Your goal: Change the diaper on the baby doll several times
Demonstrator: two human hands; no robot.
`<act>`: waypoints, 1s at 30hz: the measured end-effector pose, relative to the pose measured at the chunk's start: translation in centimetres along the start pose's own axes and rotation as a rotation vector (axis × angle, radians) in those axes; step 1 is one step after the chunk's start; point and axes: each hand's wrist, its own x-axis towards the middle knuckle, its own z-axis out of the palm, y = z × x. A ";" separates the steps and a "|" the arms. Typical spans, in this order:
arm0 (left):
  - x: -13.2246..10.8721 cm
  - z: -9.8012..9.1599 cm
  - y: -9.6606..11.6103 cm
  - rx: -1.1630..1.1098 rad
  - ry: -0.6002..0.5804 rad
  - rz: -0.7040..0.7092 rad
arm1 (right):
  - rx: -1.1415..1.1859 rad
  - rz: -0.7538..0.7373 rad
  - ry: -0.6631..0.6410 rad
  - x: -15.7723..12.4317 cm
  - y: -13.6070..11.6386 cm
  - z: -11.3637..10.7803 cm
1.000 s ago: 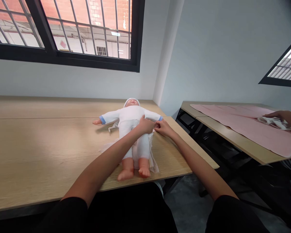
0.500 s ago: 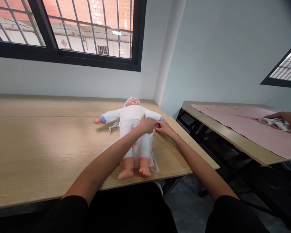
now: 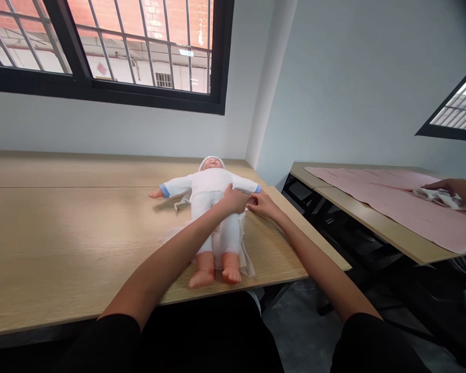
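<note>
We find the doll (image 3: 209, 181) lying face up on the tabletop (image 3: 81, 233), feet toward the near edge, an orientation that presumably keeps its waist within easy reach, with sheer white fabric (image 3: 247, 263) spread partly beneath it. Our left hand (image 3: 236, 200) rests curled at its hip, likely steadying it, while our right hand (image 3: 261, 204) sits alongside, near the blue-cuffed sleeve (image 3: 246, 183), fingers bent inward; we cannot tell whether either hand pinches anything.

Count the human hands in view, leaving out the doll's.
3: the left hand over the hip of the doll, the right hand beside it near a blue cuff, and a co-worker's hand on white cloth at far right. The co-worker's other hand isn't visible.
</note>
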 end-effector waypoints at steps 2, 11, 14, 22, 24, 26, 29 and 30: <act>0.1 0.0 0.0 0.002 -0.001 -0.006 | -0.002 0.003 -0.005 0.0 -0.1 0.0; 0.0 -0.1 0.1 0.003 -0.006 0.003 | -0.049 0.010 -0.007 0.5 0.5 0.2; -0.3 -0.3 0.1 0.003 -0.002 0.010 | -0.087 -0.012 0.017 0.6 0.9 0.3; -0.1 0.0 0.0 0.015 -0.014 0.002 | -0.064 -0.061 0.062 0.2 0.6 0.2; 0.0 0.1 0.0 0.030 -0.024 0.006 | -0.025 -0.052 0.093 0.2 0.1 0.2; 0.0 0.0 0.0 0.034 -0.018 0.012 | 0.007 -0.053 0.112 0.1 -0.3 0.2; -0.3 -0.1 0.1 0.027 0.010 0.003 | 0.017 -0.058 0.133 0.1 -0.8 0.3; -0.5 -0.2 0.2 0.026 0.015 0.000 | 0.014 -0.057 0.144 0.2 -0.9 0.3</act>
